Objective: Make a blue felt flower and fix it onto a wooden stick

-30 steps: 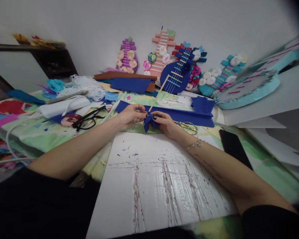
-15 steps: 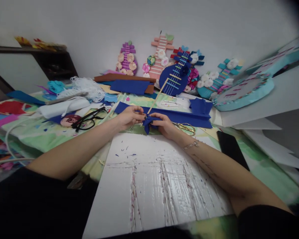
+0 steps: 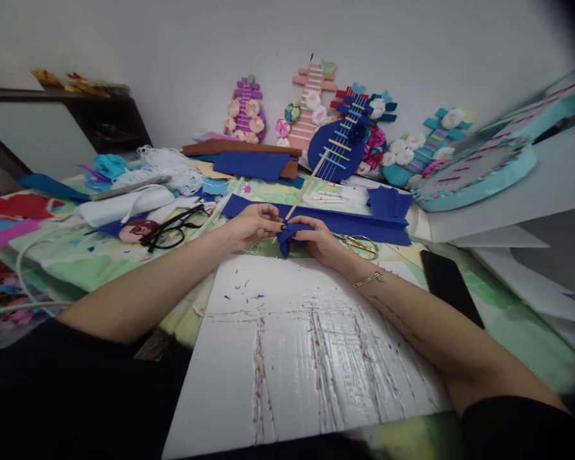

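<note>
Between my hands is a small dark blue piece of crepe-like paper (image 3: 284,246), folded and with a pointed lower end. A thin wooden stick (image 3: 309,185) slants up and to the right from it; its lower tip shows below my left fingertips. My left hand (image 3: 252,227) is closed, thumb and fingers pinching the blue paper by the stick. From the other side my right hand (image 3: 320,243) grips the same paper. The fingertips hide how paper and stick meet. Below both hands lies a white board (image 3: 287,358) with cut marks and tiny blue scraps.
Gold-handled scissors (image 3: 361,246) lie beyond my right wrist, by a long blue paper strip (image 3: 349,222). A black phone (image 3: 450,287) is at right, black glasses (image 3: 170,233) at left. White yarn (image 3: 165,169) and decorated lute-shaped crafts, including a blue one (image 3: 330,153), stand behind.
The view has shifted slightly, so everything sits a little further right. Both hands keep the same grip on the blue paper and stick; nothing has been let go.
</note>
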Demonstrator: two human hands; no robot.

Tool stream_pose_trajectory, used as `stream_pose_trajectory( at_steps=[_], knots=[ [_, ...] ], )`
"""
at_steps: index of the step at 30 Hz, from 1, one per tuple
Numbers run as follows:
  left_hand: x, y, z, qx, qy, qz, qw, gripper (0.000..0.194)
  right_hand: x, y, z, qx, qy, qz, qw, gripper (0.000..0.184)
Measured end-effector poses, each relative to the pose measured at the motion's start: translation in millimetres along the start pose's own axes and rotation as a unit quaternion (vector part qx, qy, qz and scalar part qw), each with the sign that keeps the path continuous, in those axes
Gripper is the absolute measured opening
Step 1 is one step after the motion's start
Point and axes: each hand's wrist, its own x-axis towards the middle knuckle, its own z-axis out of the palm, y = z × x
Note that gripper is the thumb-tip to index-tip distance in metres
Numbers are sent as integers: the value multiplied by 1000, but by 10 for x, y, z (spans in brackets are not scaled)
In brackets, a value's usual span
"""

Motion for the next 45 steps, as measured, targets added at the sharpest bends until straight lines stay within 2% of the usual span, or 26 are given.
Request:
stream_pose_trajectory(
  at_steps=[11,18,45],
  knots=[
    [-1,-9,3,-1,-16,-3,1000,29,7,9,-8,3,-5,1,1000,29],
    [-38,24,51,6,5,-11,1000,29,25,21,-17,-8,-12,-16,1000,27],
    [-34,12,47,19,-6,-9,1000,28,24,36,-33,-25,-16,-19,999,27]
  ],
)
